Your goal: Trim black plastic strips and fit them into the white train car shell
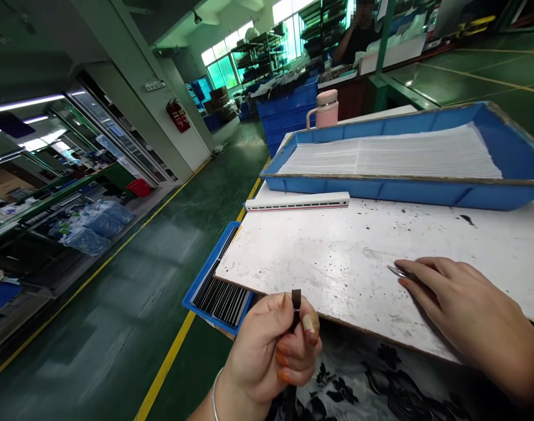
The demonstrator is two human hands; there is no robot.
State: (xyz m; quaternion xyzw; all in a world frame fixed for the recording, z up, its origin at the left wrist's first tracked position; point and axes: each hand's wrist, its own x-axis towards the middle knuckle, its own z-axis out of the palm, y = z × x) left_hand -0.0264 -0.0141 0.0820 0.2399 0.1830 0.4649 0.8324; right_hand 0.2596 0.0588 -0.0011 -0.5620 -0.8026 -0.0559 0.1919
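Note:
My left hand [271, 345] is raised at the table's near edge, thumb and forefinger pinched on a narrow black strip [296, 299]. The strip's end sticks up above the fingertips, and its lower part is mostly hidden by the hand. On the right, my right hand [464, 310] rests on the white tabletop [319, 251], with its fingers closed around a small pointed metal tool [397, 271]. Only the tool's silvery tip shows, pointing left, so its exact kind is unclear. Beyond the hands lies a long white bar [297, 202] with a row of dark slots and a red line.
A blue tray [389, 190] of stacked white strips spans the table's far side, with a pink mug [327, 108] behind it. Below the left table edge sits a blue bin [200, 289] of dark strips. A person [358, 35] is in the background.

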